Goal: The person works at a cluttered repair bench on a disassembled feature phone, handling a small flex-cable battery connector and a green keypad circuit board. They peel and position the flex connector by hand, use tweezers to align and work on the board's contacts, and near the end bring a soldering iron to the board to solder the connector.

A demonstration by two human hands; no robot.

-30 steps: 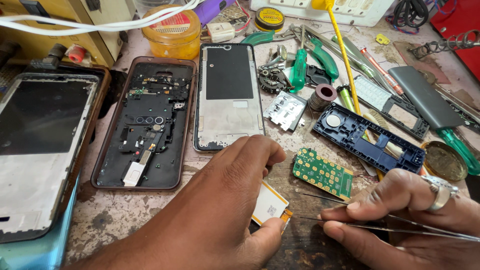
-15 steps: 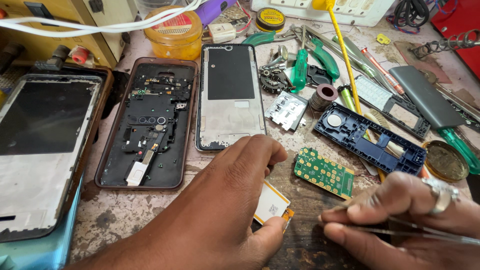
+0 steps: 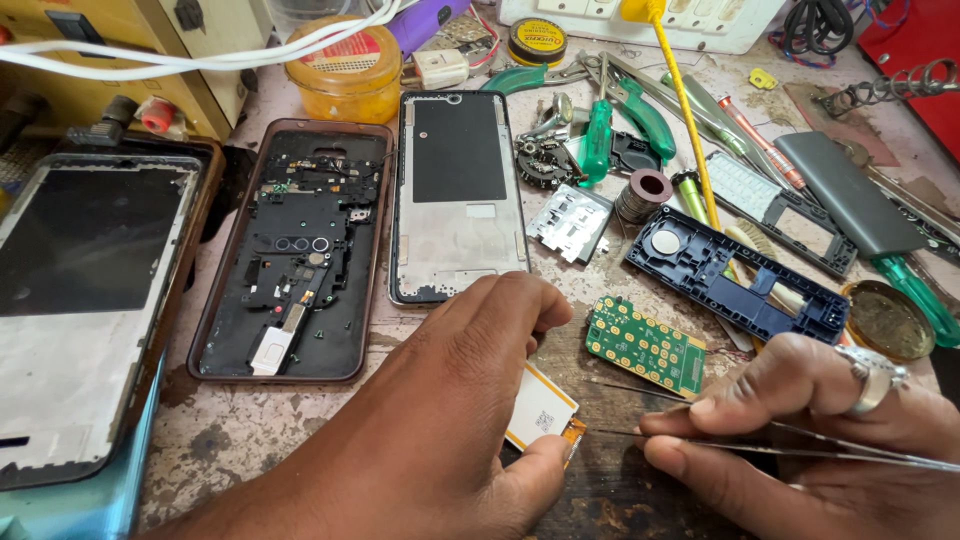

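Note:
My left hand [image 3: 440, 410] rests on the workbench and pinches a small white battery pack [image 3: 538, 405] with an orange edge between thumb and fingers. My right hand [image 3: 800, 440], with a ring on one finger, grips thin metal tweezers [image 3: 700, 443] whose tips point left at the battery's orange end. A green keypad circuit board [image 3: 645, 345] lies just above the tweezers. Thin wires run from the board toward my right hand.
An opened phone body [image 3: 295, 250] and a metal phone frame [image 3: 458, 195] lie side by side behind my left hand. A large screen panel [image 3: 80, 300] is at the left. A blue phone housing [image 3: 735, 275], green-handled tools [image 3: 598, 140], solder spool [image 3: 642, 193] and orange jar [image 3: 343, 65] crowd the back.
My right hand has shifted slightly left, bringing the tweezer tips closer to the battery's orange end. My left hand keeps its hold on the battery.

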